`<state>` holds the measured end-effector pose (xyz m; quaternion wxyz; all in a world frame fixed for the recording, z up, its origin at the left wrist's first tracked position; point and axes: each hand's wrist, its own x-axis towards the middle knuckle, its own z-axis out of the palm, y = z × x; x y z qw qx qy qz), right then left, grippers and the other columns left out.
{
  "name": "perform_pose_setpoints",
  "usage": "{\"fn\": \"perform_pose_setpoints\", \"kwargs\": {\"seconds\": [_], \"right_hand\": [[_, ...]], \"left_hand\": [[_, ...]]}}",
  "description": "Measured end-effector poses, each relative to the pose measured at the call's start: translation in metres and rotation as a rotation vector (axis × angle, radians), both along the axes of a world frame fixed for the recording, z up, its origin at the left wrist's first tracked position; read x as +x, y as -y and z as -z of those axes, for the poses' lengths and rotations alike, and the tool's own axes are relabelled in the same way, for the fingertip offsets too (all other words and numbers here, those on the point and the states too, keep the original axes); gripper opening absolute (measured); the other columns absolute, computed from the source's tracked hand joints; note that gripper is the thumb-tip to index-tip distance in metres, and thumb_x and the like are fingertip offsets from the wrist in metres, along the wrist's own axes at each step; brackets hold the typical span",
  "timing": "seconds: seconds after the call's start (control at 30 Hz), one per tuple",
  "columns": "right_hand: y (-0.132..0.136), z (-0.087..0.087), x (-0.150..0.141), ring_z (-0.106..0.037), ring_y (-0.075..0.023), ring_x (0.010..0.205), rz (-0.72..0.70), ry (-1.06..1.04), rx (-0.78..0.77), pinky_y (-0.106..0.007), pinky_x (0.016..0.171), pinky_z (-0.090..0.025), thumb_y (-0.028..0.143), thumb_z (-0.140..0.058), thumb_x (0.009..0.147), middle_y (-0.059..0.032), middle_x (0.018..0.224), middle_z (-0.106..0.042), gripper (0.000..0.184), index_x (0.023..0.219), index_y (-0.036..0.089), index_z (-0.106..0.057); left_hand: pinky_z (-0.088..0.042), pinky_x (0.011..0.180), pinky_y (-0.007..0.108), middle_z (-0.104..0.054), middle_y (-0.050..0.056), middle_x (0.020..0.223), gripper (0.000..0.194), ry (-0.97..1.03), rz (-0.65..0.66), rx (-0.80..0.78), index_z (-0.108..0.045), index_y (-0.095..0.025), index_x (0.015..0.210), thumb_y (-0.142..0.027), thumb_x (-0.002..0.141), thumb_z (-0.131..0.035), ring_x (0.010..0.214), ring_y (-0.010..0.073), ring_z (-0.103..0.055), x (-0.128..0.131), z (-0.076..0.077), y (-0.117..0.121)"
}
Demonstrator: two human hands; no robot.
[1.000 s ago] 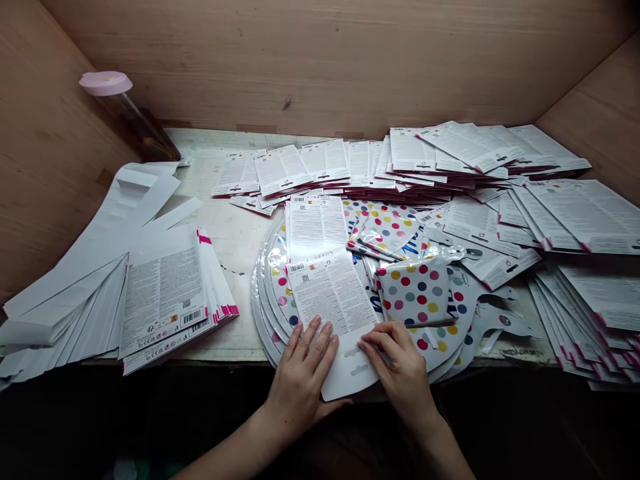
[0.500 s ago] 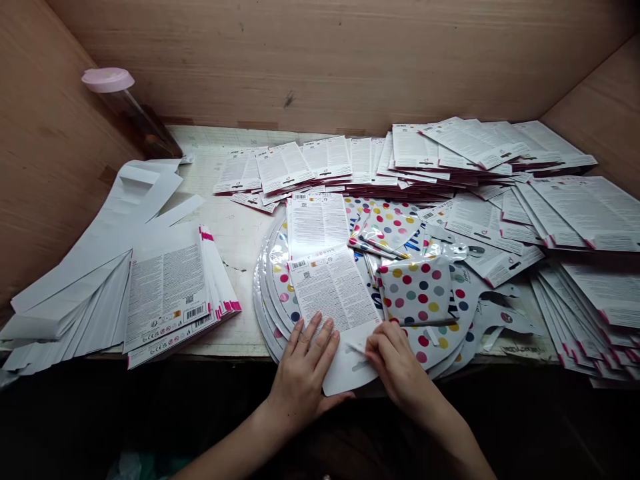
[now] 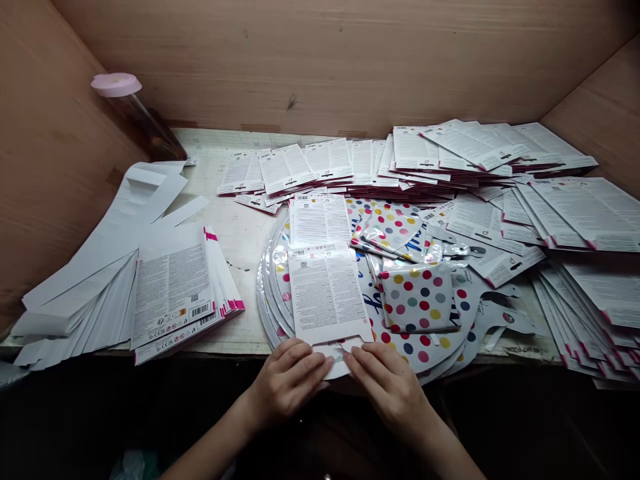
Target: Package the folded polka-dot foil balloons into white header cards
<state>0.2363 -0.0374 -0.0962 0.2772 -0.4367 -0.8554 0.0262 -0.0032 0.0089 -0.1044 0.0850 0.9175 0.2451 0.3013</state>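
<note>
Pinching the card (image 3: pixel 326 293) by its tab (image 3: pixel 337 367), left hand (image 3: pixel 287 380) and right hand (image 3: pixel 385 393) hold fingers (image 3: pixel 313 363) narrow to steady it.

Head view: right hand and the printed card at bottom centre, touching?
Touching. The head view shows the right hand with its fingertips lying on the lower tab of the white printed card.
</note>
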Motion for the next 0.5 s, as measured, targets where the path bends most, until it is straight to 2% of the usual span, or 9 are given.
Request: {"fn": "perform_pose_setpoints", "kwargs": {"seconds": [0.1, 0.2, 0.27, 0.37, 0.5], "right_hand": [[-0.006, 0.003, -0.009, -0.061, -0.0228, 0.089, 0.018, -0.124, -0.022, -0.039, 0.077, -0.052, 0.008, -0.047, 0.095, -0.0106, 0.097, -0.070, 0.025, 0.111, 0.014, -0.065], [-0.016, -0.003, -0.009, -0.057, -0.0195, 0.080, 0.057, -0.232, -0.162, -0.035, 0.071, -0.051, 0.009, -0.048, 0.094, -0.0076, 0.088, -0.065, 0.020, 0.103, 0.016, -0.064], [-0.021, -0.010, -0.003, -0.056, -0.0187, 0.079, 0.057, -0.220, -0.218, -0.033, 0.070, -0.051, 0.009, -0.046, 0.095, -0.0063, 0.085, -0.062, 0.022, 0.100, 0.019, -0.065], [-0.015, -0.025, 0.017, -0.056, -0.0185, 0.075, 0.069, -0.106, -0.246, -0.031, 0.065, -0.050, 0.012, -0.043, 0.095, -0.0054, 0.082, -0.061, 0.024, 0.087, 0.021, -0.064], [0.004, -0.048, 0.043, -0.054, -0.0163, 0.062, -0.067, 0.038, -0.411, -0.027, 0.053, -0.045, 0.030, -0.057, 0.093, -0.0011, 0.071, -0.058, 0.020, 0.074, 0.025, -0.061]], "left_hand": [[-0.052, 0.071, 0.032, -0.073, 0.004, 0.085, 0.028, 0.131, -0.128, -0.084, -0.063, -0.019, 0.116, -0.013, 0.089, -0.060, 0.076, 0.0178, -0.061, 0.009, -0.002, 0.005], [-0.049, 0.069, 0.031, -0.069, 0.004, 0.080, 0.015, 0.163, -0.263, -0.191, -0.065, -0.019, 0.101, -0.011, 0.090, -0.057, 0.074, 0.0171, -0.059, 0.017, -0.003, 0.006], [-0.048, 0.068, 0.030, -0.067, 0.003, 0.079, 0.013, 0.160, -0.300, -0.236, -0.065, -0.020, 0.098, -0.013, 0.091, -0.056, 0.074, 0.0168, -0.059, 0.019, -0.004, 0.004], [-0.048, 0.069, 0.030, -0.067, 0.003, 0.081, 0.013, 0.171, -0.255, -0.278, -0.065, -0.021, 0.099, -0.015, 0.092, -0.055, 0.075, 0.0163, -0.059, 0.015, -0.006, 0.001], [-0.048, 0.070, 0.030, -0.068, 0.004, 0.082, 0.014, 0.194, -0.150, -0.331, -0.064, -0.020, 0.100, -0.015, 0.093, -0.053, 0.076, 0.0163, -0.060, 0.006, -0.006, -0.003]]}}
